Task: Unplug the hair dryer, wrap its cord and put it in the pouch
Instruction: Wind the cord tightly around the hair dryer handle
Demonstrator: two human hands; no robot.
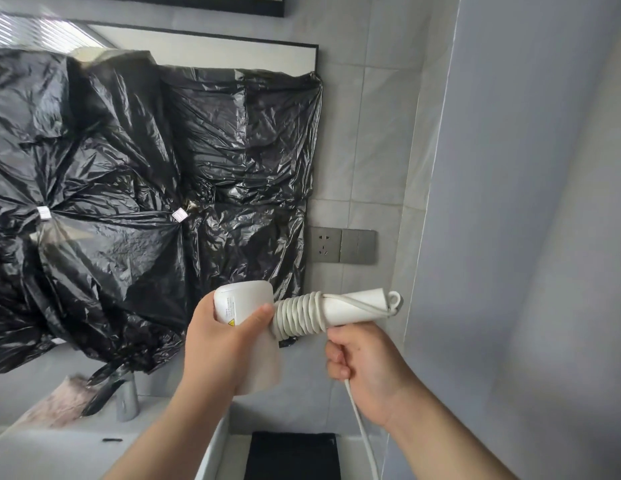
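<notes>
While the left hand [219, 344] is wrapped around the body of the white hair dryer [246, 306], thumb pressed across its labelled side, the dryer is held up in the air in front of the tiled wall, its handle pointing right towards the grey wall. The cord [297, 315] is wound in tight coils around the handle next to the body, and its free end runs down through the right hand [362, 368], whose fingers are curled closed around it just below the handle. The wall socket [324, 244] above is unoccupied, beside black plastic sheeting [146, 188], and a black pouch [291, 455] lies on the counter below.
</notes>
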